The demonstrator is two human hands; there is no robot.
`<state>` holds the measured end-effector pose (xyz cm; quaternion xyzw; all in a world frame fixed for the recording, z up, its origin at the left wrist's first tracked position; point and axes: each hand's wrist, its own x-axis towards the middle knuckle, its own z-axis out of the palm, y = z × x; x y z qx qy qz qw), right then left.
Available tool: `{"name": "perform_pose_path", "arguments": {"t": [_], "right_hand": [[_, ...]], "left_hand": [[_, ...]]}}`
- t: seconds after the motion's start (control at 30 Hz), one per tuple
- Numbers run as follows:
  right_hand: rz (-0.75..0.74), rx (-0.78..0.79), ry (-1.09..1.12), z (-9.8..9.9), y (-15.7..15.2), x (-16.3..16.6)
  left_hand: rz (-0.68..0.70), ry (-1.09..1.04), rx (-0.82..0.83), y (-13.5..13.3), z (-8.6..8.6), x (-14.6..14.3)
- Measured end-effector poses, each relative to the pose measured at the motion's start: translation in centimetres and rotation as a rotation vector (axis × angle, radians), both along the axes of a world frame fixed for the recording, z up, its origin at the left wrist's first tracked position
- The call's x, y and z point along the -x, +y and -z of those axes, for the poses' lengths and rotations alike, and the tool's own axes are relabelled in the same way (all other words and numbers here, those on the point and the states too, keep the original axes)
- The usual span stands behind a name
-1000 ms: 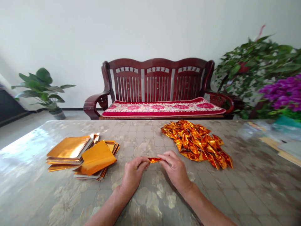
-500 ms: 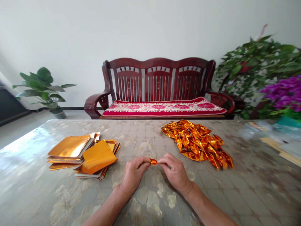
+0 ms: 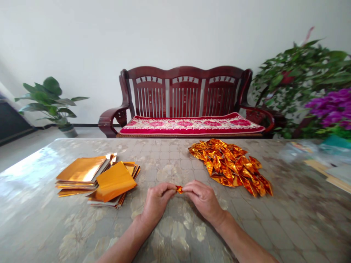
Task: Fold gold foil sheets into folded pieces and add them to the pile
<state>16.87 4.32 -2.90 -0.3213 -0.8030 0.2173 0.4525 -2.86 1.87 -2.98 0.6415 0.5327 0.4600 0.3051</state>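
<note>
Foil pc (image 3: 179, 189), crumpled orange-gold: my L hand (image 3: 159, 199) pinches its L end, my R hand (image 3: 201, 199) its R end, both grips narrow, fingertips hiding the ends. Can't tell if it touches the tabletop (image 3: 161, 164). Room to move: tabletop shows twd me from it, beyond it & to either side. Sheet stacks (image 3: 82, 170) L of it, apart; folded-foil heap (image 3: 230, 164) R & beyond. Far table edge (image 3: 153, 138) well beyond it, bench (image 3: 185, 98) past that.
</note>
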Motion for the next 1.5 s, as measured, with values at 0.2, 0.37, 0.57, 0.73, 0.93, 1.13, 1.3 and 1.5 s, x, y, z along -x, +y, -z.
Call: {"name": "perform_pose_path", "arguments": {"t": [0.2,0.37,0.57,0.73,0.93,1.13,1.3,1.5], "right_hand": [[0.047,0.044,0.057,0.2,-0.2,0.2],[0.056,0.1,0.083,0.2,-0.3,0.4],[0.07,0.08,0.093,0.1,-0.4,0.7],[0.084,0.055,0.123,-0.1,-0.7,1.1],[0.096,0.036,0.132,-0.2,-0.8,1.2],[0.104,0.043,0.129,-0.3,-0.9,1.2],[0.085,0.044,0.132,-0.4,-1.0,1.3],[0.086,0.04,0.162,-0.4,-1.2,1.5]], "left_hand": [[-0.016,-0.002,-0.025,-0.3,0.0,-0.2],[-0.028,0.004,-0.035,-0.3,-0.1,-0.3],[-0.025,0.029,-0.051,-0.4,-0.1,-0.3],[-0.089,0.032,-0.086,-0.9,-0.3,-0.6],[-0.121,0.022,-0.104,-1.2,-0.4,-1.0],[-0.102,0.004,-0.089,-1.1,-0.4,-1.0],[-0.101,0.016,-0.078,-1.2,-0.5,-1.1],[-0.096,0.003,-0.099,-1.4,-0.3,-1.2]]}}
